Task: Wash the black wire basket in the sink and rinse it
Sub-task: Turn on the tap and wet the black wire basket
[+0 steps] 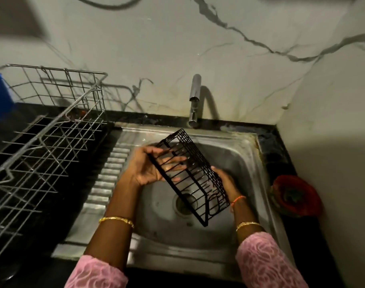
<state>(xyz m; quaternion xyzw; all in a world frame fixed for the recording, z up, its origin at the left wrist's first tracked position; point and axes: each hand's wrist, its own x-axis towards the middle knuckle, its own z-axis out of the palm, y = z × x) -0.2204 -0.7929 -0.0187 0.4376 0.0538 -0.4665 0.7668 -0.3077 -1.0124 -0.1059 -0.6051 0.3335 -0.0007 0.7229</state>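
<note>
The black wire basket [189,175] hangs tilted over the sink [235,154]; my right hand [226,183] grips its far side, my left hand [154,167] rubs spread-fingered, so I'd turn it under the faucet [195,100].

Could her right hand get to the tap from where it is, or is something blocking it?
Probably yes. The tap stands beyond the sink, with nothing between it and the right hand. But that hand holds the black wire basket, so the left hand would have to support it alone.
</note>
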